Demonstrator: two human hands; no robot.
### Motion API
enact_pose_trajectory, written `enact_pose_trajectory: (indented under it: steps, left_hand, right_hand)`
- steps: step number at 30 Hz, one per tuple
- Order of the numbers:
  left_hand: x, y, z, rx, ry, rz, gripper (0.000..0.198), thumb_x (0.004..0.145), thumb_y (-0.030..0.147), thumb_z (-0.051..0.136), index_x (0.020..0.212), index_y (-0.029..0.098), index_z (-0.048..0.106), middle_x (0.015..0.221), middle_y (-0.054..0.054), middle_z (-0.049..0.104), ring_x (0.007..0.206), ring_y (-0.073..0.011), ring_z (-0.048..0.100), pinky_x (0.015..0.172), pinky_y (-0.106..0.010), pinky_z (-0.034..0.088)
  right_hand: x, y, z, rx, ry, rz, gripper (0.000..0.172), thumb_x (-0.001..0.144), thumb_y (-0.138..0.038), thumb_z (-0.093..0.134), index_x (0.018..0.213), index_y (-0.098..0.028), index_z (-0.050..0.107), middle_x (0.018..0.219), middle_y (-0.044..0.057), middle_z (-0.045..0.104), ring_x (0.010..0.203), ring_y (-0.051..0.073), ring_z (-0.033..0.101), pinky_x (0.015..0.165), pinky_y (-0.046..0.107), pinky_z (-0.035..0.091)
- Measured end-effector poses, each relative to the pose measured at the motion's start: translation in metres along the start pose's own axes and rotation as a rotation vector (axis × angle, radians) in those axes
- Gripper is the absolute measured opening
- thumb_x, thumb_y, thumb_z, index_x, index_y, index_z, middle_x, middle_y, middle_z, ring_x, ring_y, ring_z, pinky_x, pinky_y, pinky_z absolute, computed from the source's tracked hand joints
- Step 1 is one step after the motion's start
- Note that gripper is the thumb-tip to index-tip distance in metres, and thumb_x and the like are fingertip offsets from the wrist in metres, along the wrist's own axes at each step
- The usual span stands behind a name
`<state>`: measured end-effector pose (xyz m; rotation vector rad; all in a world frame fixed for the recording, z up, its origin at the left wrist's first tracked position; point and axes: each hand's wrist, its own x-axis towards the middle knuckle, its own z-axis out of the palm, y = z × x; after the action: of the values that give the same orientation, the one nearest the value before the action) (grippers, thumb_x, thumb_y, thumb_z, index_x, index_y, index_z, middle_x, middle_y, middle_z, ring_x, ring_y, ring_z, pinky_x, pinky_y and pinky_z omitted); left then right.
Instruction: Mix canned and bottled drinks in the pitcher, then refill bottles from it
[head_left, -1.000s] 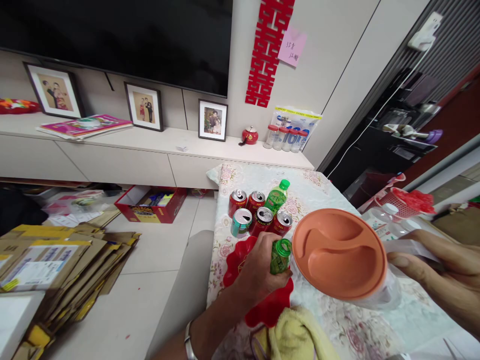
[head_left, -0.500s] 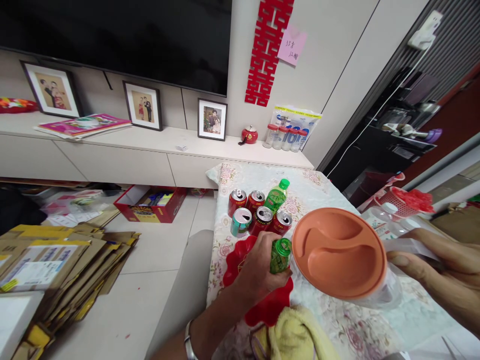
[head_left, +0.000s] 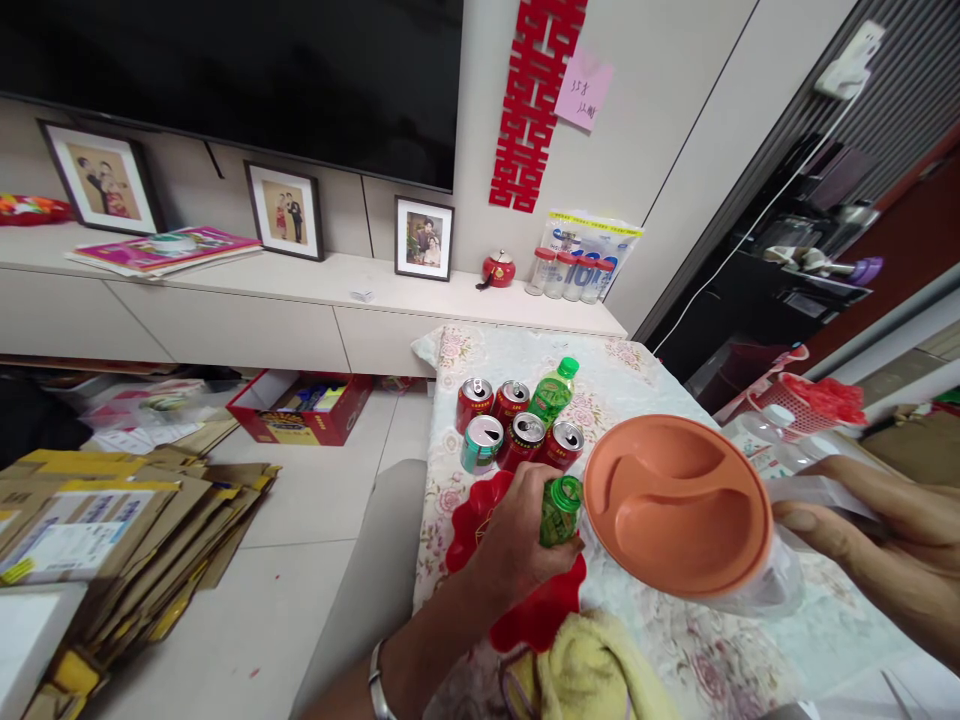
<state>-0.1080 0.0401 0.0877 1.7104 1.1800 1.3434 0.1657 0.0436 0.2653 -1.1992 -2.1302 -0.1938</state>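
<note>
My left hand (head_left: 517, 535) is wrapped round a green plastic bottle (head_left: 561, 512) with an open, capless mouth, above a red scalloped tray (head_left: 536, 610). At the right, my right hand (head_left: 877, 545) grips the clear handle of a pitcher with an orange lid (head_left: 679, 505); the lid has two moulded hollows and its rim is close to the bottle. Most of the pitcher's clear body is hidden beneath the lid. Beyond my left hand stand several red drink cans (head_left: 523, 442), a teal can (head_left: 481, 444) and a capped green bottle (head_left: 555, 393).
A yellow towel (head_left: 600, 670) lies at the near edge of the flowered tablecloth (head_left: 510, 350). Clear bottles (head_left: 765, 430) and a pink basket (head_left: 802, 412) are at the right. Flattened cardboard (head_left: 150, 540) and a red box (head_left: 300, 410) sit on the floor at left.
</note>
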Motion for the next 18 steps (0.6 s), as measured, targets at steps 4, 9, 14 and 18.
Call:
enact_pose_trajectory:
  steps: [4, 9, 14, 18]
  left_hand:
    - [0.0002, -0.0002, 0.0004, -0.002, 0.01, 0.01, 0.054, 0.075, 0.015, 0.079, 0.123, 0.021, 0.054, 0.119, -0.009, 0.062, 0.11, -0.0276, 0.065, 0.096, -0.041, 0.055]
    - [0.0005, -0.0008, 0.0004, 0.0, 0.005, 0.012, 0.054, 0.075, 0.016, 0.078, 0.123, 0.019, 0.054, 0.118, -0.01, 0.062, 0.11, -0.0282, 0.065, 0.097, -0.043, 0.055]
    - [0.0002, -0.0008, -0.0007, 0.0, 0.011, 0.026, 0.053, 0.075, 0.017, 0.078, 0.123, 0.019, 0.055, 0.118, -0.011, 0.062, 0.11, -0.0287, 0.065, 0.096, -0.043, 0.055]
    - [-0.0001, -0.0002, -0.0005, -0.002, 0.008, 0.017, 0.052, 0.076, 0.017, 0.077, 0.123, 0.02, 0.055, 0.118, -0.01, 0.063, 0.11, -0.028, 0.065, 0.096, -0.042, 0.055]
  right_hand:
    - [-0.0019, 0.0014, -0.0006, -0.01, -0.009, -0.002, 0.023, 0.095, -0.062, 0.064, 0.115, -0.051, 0.067, 0.049, -0.005, 0.047, 0.039, 0.02, 0.043, 0.04, 0.036, 0.033]
    - [-0.0001, 0.0, -0.0005, -0.012, -0.005, 0.0, 0.021, 0.095, -0.061, 0.063, 0.114, -0.05, 0.067, 0.047, -0.005, 0.045, 0.037, 0.02, 0.042, 0.04, 0.036, 0.034]
    - [0.0009, 0.0003, -0.0004, -0.023, -0.015, -0.004, 0.022, 0.095, -0.06, 0.064, 0.115, -0.051, 0.067, 0.047, -0.005, 0.045, 0.037, 0.02, 0.044, 0.04, 0.036, 0.035]
    - [0.0005, 0.0023, -0.0007, -0.016, -0.028, -0.012, 0.021, 0.096, -0.06, 0.064, 0.113, -0.049, 0.067, 0.047, -0.005, 0.047, 0.036, 0.02, 0.043, 0.039, 0.036, 0.032]
